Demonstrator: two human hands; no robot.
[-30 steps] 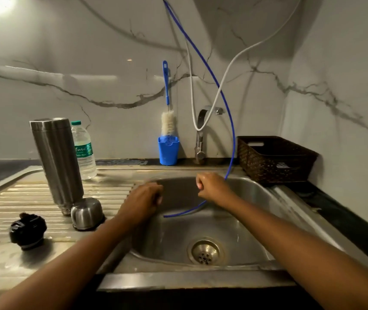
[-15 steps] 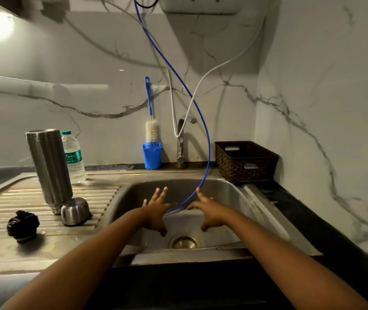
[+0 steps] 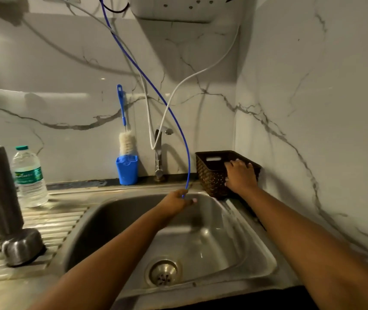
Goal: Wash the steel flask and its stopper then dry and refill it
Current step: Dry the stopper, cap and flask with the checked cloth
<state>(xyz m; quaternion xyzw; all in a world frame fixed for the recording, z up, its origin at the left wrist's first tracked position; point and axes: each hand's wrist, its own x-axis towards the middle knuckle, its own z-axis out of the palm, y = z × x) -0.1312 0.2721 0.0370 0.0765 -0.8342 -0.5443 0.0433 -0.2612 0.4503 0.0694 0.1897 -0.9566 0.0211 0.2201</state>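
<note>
Though earlier splayed, left hand point(image 3: 176, 202) pinching blue hose point(image 3: 189, 153); right hand point(image 3: 241, 175) spread on basket point(image 3: 210, 176).

Subject: one person, seen as two arms only. The left forearm point(image 3: 116, 253) and right forearm point(image 3: 312, 238) are bare over their whole visible length, from the lower frame edge to the wrist. Both are slim and smooth in outline. The left grip point(image 3: 176, 201) and right grip point(image 3: 241, 175) are bare hands. A short, pale nail point(image 3: 193, 200) shows on the left grip; similar pale nail tips show on the right. Light is dim; finer surface marks cannot be made out.
</note>
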